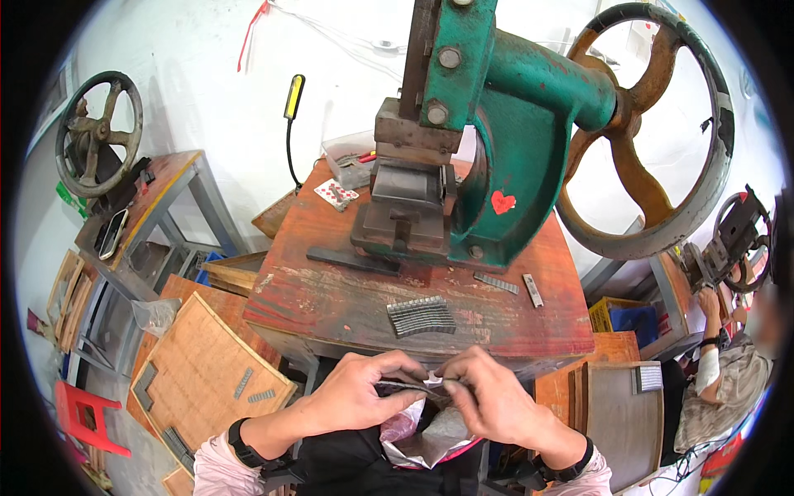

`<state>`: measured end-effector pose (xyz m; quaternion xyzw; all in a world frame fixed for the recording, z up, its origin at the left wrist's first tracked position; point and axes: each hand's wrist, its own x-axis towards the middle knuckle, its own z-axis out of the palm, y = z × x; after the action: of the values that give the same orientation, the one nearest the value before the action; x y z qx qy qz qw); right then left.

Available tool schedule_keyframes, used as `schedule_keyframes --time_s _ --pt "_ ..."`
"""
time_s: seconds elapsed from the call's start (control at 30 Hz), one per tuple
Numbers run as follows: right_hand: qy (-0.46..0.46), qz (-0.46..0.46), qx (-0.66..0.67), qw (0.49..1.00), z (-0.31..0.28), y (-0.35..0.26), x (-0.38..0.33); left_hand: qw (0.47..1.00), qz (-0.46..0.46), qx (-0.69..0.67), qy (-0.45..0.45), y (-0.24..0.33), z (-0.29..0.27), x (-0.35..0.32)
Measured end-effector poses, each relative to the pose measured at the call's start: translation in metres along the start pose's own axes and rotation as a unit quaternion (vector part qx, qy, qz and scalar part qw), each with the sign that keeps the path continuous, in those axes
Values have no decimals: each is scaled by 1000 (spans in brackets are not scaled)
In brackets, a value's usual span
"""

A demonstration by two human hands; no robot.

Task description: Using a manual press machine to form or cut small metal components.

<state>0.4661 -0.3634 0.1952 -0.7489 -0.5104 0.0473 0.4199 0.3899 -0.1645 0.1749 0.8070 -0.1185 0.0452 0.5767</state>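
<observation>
In front of the table edge, my left hand [351, 393] is closed, with a thin dark strip [402, 385] between thumb and fingers. My right hand [494, 395] meets it from the other side, thumb and fingers pinched; what lies in that pinch is too small to make out. Just below both hands an opened plastic bag [413, 451] with a pale, shiny lining sits on my lap. Beyond them, on the worn red-brown table [331, 302], lies a block of grey ridged strips [421, 317] set side by side.
A green hand press [517, 178] with a large handwheel [637, 165] stands on the table. Near its base lie a dark flat bar [351, 260], a loose ridged strip [496, 283] and a small metal piece [532, 291]. A wooden board [211, 355] holds more strips at left. Another person [728, 380] sits at right.
</observation>
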Motion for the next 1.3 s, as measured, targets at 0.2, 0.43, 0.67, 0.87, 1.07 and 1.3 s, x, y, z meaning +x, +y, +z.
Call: schedule_keyframes --time_s 0.2,0.43,0.67,0.87,1.07,1.3 --pt "34 25 1 999 -1 -7 -4 997 -15 -27 70 1 2 -1" --pt "57 34 2 998 10 -9 -2 992 -61 -53 100 7 5 -4" --pt "48 23 -26 998 10 -11 2 994 -20 -20 105 10 6 -7" --pt "24 31 -20 999 10 -14 4 996 -5 5 90 6 7 -9" --pt "-57 40 -79 994 4 -14 10 991 -68 -23 108 8 13 -10" --pt "19 -49 -119 992 14 -10 5 971 -129 -154 126 1 10 -3"
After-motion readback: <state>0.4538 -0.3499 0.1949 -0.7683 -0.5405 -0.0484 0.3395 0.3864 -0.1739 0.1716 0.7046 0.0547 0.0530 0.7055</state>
